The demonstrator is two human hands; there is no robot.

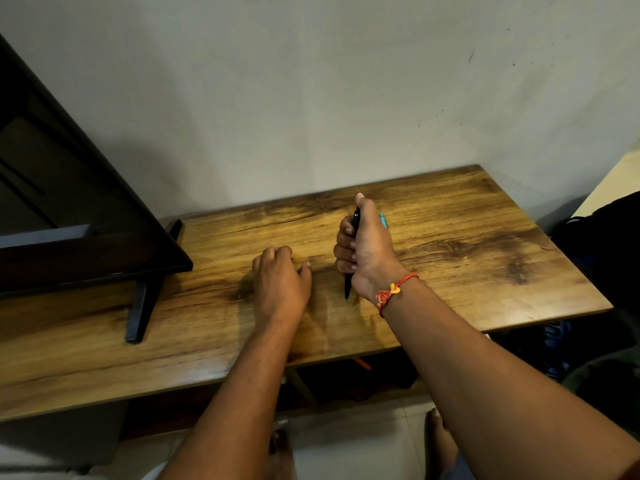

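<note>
Black pen [347, 285] clamped in my right hand [369, 247], right of the monitor [69, 202]; left hand [282, 275] curled, hold unclear. I'd keep the tip raised.

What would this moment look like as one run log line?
right hand: grips black pen, tip down toward wooden table | left hand: fingers curled, contents unseen | black screen: at left

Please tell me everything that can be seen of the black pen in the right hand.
The black pen is slim, of plastic as it looks, with a small pale mark near its upper end. The right hand grips it in a fist, with fingers curled round its middle, which is hidden. Its upper end shows above the fist and its fine tip below, pointing toward the wooden table. Whether the tip touches it, I cannot tell.
</note>
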